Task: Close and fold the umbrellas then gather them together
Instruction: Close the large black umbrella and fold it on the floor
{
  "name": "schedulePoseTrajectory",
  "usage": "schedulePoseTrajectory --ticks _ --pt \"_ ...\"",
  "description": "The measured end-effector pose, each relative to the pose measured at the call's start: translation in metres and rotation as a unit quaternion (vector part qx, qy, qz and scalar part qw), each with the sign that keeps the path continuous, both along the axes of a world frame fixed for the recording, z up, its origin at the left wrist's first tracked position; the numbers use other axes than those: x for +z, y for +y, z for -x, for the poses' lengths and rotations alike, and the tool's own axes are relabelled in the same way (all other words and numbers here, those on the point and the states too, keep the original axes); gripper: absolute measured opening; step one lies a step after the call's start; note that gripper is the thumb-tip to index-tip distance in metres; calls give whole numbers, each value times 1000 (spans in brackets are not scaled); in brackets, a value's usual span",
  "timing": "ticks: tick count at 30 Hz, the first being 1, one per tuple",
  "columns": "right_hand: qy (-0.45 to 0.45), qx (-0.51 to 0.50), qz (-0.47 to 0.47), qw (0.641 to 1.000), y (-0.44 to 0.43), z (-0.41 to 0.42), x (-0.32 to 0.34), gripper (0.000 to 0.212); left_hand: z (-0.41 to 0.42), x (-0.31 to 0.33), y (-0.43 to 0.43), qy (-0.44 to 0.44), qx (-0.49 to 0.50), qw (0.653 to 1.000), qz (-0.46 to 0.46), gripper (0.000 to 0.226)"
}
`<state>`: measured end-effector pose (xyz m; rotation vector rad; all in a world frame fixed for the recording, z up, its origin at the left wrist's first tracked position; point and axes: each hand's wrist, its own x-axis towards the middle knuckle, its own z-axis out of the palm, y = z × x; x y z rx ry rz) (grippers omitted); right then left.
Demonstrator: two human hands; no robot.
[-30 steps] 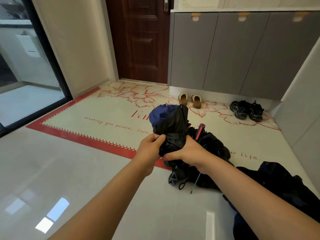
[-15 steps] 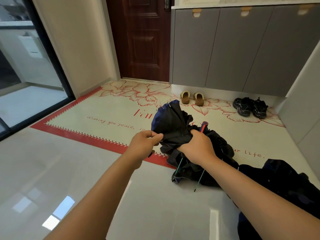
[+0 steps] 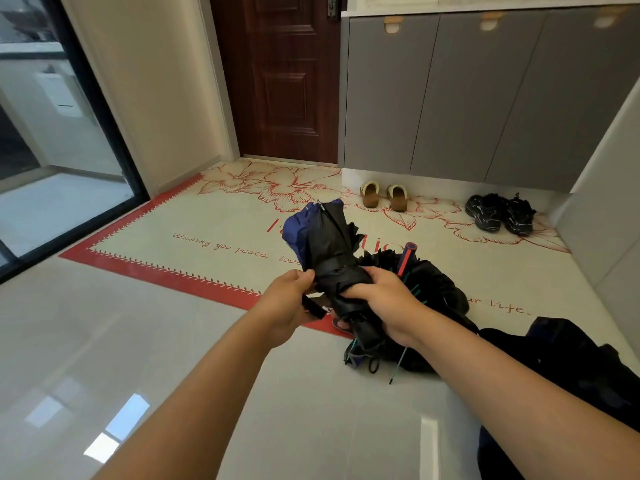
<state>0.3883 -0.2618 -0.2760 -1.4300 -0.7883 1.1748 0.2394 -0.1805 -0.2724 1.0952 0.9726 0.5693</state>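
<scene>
I hold a folded black and navy umbrella (image 3: 323, 239) upright in front of me, its canopy bunched. My right hand (image 3: 384, 301) is wrapped around its lower part. My left hand (image 3: 289, 299) pinches the umbrella's black strap (image 3: 311, 306), which runs around the canopy and hangs from my fingers. Behind it on the floor lies a second black umbrella (image 3: 433, 292) with a red handle (image 3: 406, 258) and green rib tips, collapsed but loose. A third dark umbrella (image 3: 568, 362) lies crumpled at the lower right, partly hidden by my right forearm.
A cream doormat (image 3: 207, 230) with red flowers and a red border covers the floor ahead. Tan slippers (image 3: 382, 195) and black shoes (image 3: 498, 213) stand along grey cabinets (image 3: 450, 98). A brown door (image 3: 280, 77) is at the back, a glass door (image 3: 52, 133) on the left.
The strap now circles the bunched canopy, and my left hand has drawn its free end down and to the left. My right hand has shifted lower on the umbrella.
</scene>
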Motion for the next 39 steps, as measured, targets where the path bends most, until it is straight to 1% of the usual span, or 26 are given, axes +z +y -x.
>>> schedulePoseTrajectory --ticks 2,3,4,6,7,8,9,11,12,13,15,16,17,18,21,24,25,30,32,35,37,39 --pt "35 31 14 999 -1 2 -1 28 -1 -1 -1 -41 12 999 13 22" --pt "36 41 21 998 -1 1 0 28 -1 -2 -1 -43 18 999 11 22" --pt "12 47 28 998 0 -2 0 28 -2 -2 -2 -39 24 999 5 21" --pt "-132 52 45 989 1 -7 0 28 -5 -2 -4 -20 50 998 -13 20" --pt "-208 52 53 975 1 -8 0 28 -7 -1 -5 -12 65 997 -25 20" --pt "-267 47 57 961 1 -7 0 28 -10 -1 -7 -6 78 996 -37 20" --pt "-307 43 60 949 0 -6 0 27 -12 -1 -8 2 86 995 -51 19" --pt "-348 39 64 935 -1 0 -1 27 -16 -3 -13 21 100 992 -75 20" --pt "-359 35 67 930 -1 4 -1 32 -18 -4 -15 25 108 990 -84 20" --pt "-373 32 68 925 -3 7 1 43 -20 -5 -17 24 115 989 -90 20" --pt "-417 23 78 905 -5 10 3 79 -24 -5 -22 14 129 986 -100 19" --pt "-439 15 84 894 -6 10 3 91 -26 -4 -24 8 133 986 -99 19" --pt "-457 2 88 885 -5 10 1 95 -27 -4 -26 3 132 987 -95 18" --pt "-472 -16 87 877 -5 8 0 93 -28 -3 -28 -1 125 988 -92 17" --pt "-512 -70 65 854 -4 5 -5 75 -29 -1 -30 -4 90 991 -103 18" --pt "-551 -89 50 828 -5 4 -6 53 -27 5 -27 16 76 989 -127 17" --pt "-561 -88 51 822 -5 4 -4 49 -26 6 -25 21 70 989 -131 17" --pt "-603 -75 59 792 -6 3 -3 44 -14 13 -14 60 20 993 -96 18" --pt "-609 -69 57 788 -5 3 -2 43 -8 15 -9 76 12 991 -112 19" --pt "-590 -78 60 801 -1 0 0 39 -6 16 -10 103 13 986 -133 22" --pt "-548 -93 68 829 1 -2 1 37 -8 12 -11 112 11 985 -129 23" --pt "-481 -101 52 869 3 1 3 32 -8 11 -10 99 11 988 -114 23"
